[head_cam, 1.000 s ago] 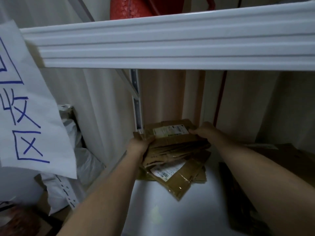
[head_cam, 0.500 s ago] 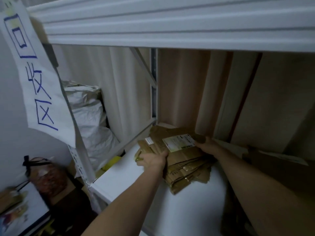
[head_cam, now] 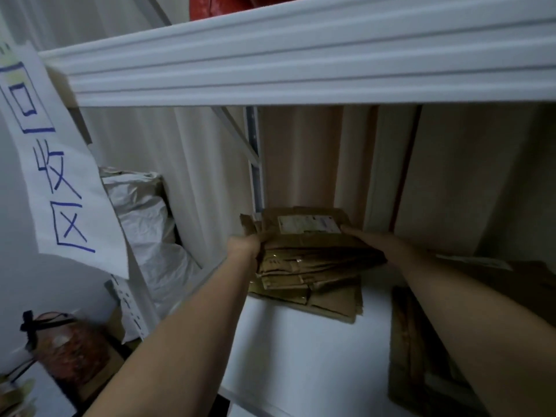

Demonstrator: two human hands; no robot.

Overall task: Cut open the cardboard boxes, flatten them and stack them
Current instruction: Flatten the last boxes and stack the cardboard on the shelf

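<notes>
L hand (head_cam: pixel 245 246) & R hand (head_cam: pixel 365 240) grip opposite ends of flattened brown cardboard stack (head_cam: pixel 313 266) on white metal shelf (head_cam: pixel 301 356).

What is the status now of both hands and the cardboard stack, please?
Left hand grips stack's left edge. Right hand holds its right side. Flattened cardboard stack rests on white shelf. More cardboard lies to the right, apart.
</notes>
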